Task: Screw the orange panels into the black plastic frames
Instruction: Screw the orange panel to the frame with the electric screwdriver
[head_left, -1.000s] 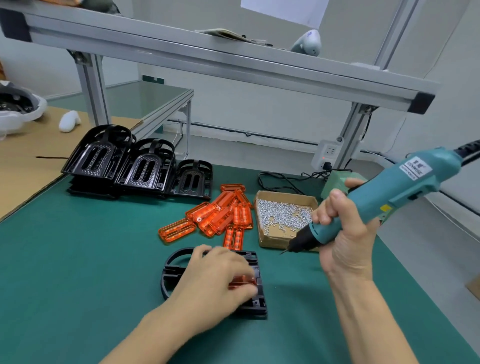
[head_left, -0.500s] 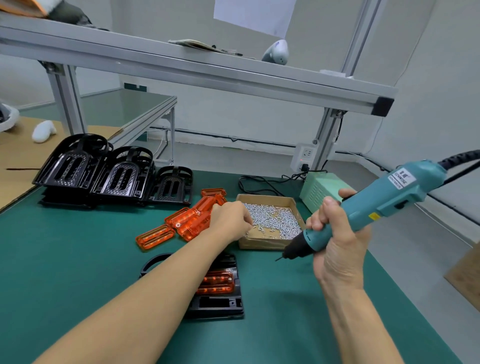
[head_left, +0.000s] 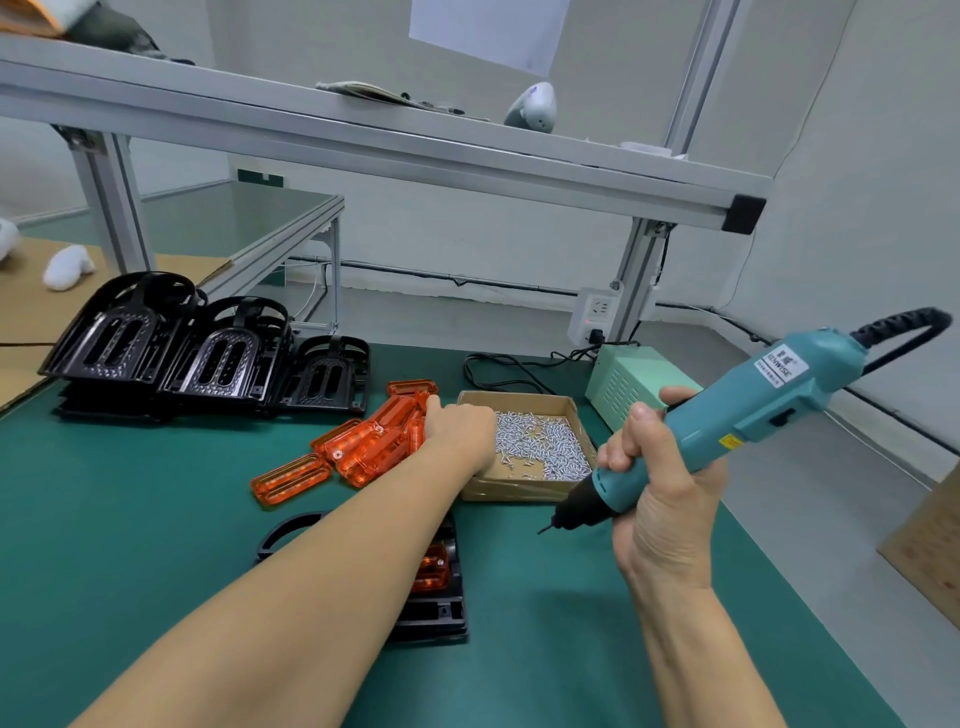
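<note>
**Left hand's off the frame and over at the screw box now**

A second ago the left hand was pressing on the black frame; now it's reached out to the near-left edge of the cardboard screw box, fingers curled under, can't tell if it's got anything. The frame sits under that forearm on the green desk, an orange panel seated in it. Loose orange panels lie just left of the hand. The right hand grips the teal electric screwdriver, bit pointing down-left.
</note>
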